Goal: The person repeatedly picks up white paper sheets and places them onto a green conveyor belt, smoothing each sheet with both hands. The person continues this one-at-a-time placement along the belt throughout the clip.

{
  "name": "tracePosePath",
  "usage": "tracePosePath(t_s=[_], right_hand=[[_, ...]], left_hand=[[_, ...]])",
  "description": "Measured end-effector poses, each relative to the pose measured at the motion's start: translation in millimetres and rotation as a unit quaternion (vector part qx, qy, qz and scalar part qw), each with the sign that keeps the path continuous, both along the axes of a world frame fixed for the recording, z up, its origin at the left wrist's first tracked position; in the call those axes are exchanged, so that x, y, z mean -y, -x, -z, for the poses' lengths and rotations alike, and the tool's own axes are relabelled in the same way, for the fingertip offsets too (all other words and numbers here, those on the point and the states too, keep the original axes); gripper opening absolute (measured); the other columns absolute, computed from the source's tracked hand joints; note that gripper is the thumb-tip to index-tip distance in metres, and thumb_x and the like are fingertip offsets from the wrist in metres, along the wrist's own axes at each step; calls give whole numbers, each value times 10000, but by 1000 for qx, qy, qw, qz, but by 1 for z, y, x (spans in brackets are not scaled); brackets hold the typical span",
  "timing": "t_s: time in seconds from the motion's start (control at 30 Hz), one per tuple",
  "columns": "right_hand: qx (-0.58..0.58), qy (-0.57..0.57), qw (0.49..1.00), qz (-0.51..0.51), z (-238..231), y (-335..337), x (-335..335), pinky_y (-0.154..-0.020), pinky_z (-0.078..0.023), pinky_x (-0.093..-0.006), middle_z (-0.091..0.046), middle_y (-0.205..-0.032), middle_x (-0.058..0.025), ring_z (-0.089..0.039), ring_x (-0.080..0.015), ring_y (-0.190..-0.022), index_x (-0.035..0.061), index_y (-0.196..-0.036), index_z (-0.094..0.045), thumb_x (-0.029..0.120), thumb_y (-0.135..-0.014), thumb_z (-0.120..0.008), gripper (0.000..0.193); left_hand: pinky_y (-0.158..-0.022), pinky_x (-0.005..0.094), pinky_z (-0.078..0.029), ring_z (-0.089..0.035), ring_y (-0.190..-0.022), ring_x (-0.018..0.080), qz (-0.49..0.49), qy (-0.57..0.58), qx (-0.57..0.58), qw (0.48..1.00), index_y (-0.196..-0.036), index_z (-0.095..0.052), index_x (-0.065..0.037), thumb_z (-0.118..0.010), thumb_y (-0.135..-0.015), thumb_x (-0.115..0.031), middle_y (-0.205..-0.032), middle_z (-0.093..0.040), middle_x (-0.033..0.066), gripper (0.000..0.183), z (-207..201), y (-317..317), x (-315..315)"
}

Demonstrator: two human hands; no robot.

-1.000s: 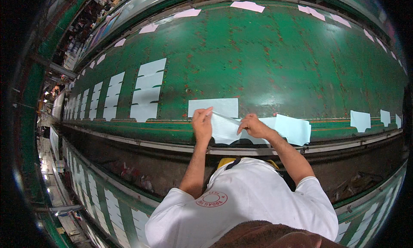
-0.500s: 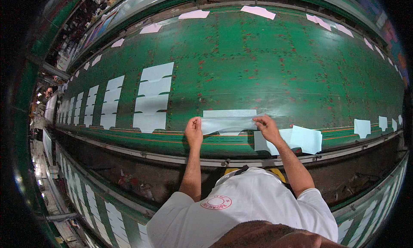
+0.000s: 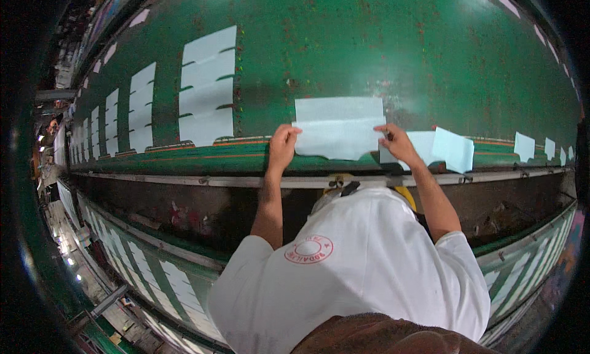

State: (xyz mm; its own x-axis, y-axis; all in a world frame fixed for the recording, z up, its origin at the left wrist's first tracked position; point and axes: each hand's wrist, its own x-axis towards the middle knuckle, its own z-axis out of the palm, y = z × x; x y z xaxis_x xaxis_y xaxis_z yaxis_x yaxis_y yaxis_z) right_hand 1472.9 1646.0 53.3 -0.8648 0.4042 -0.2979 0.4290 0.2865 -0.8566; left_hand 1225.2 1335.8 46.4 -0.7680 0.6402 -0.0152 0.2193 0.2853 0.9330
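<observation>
My left hand [image 3: 283, 148] is closed in a pinch at the left edge of a pale blue cut fabric panel [image 3: 338, 140]. At its right edge my right hand [image 3: 396, 144] pinches the same panel between thumb and fingers. Stretched between both hands, the panel overlaps the lower part of another pale blue panel [image 3: 339, 107] on the green table [image 3: 332, 53]. Its bottom edge is curved inward at the corners. Just right of my right hand lie loose, overlapping pale blue panels [image 3: 453, 150], partly hidden by the hand.
Columns of overlapping pale panels [image 3: 208, 93] run along the table to the left. Single panels [image 3: 524, 147] lie near the front edge at right. A metal rail [image 3: 239, 181] borders the table before me. Behind me stands another green table with pale panels [image 3: 182, 286].
My view has tilted, so the table sits higher in the picture. The held panel has gone from raised and shaded to flatter against the table, its lower edge nearer the front rail.
</observation>
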Motion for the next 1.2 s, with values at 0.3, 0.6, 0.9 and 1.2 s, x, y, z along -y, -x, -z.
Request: tracePosePath(t_s=[0.3, 0.6, 0.9, 1.2], right_hand=[[-13, -79, 996, 41, 23, 54, -45, -953, -514, -377, -649, -1252, -156, -641, -301, -1128, 77, -1321, -641, 25, -823, -708, 505], [-78, -148, 985, 29, 29, 109, -84, -1096, -447, -441, -598, -1322, -207, -562, -399, -1260, 48, -1356, -589, -37, -828, -666, 541], [-46, -123, 991, 32, 29, 122, -90, -1099, -449, -419, -538, -1432, -183, -540, -361, -1309, 71, -1411, -568, -15, -877, -654, 548], [-140, -119, 982, 50, 27, 106, -87, -1070, -466, -452, -546, -1400, -208, -535, -387, -1298, 28, -1405, -546, 7, -869, -623, 542]], left_hand=[[-766, 360, -556, -686, -849, 286, 2, 45, -130, 991, -1092, -711, -12, -647, -935, -21, -1076, -666, 156, 169, 23, 66, -66], [-780, 371, -555, -682, -853, 266, 32, 79, -166, 982, -1180, -687, -37, -676, -939, -49, -1140, -662, 144, 242, 33, 121, -109], [-941, 444, -517, -646, -1067, 339, 39, 128, -214, 968, -1226, -672, -35, -620, -988, -114, -1234, -637, 169, 256, 35, 128, -117], [-1231, 638, -126, -140, -1551, 459, -6, 369, -401, 839, -1565, -332, 51, -487, -1028, -527, -1676, -188, 266, 804, 48, 77, -171]])
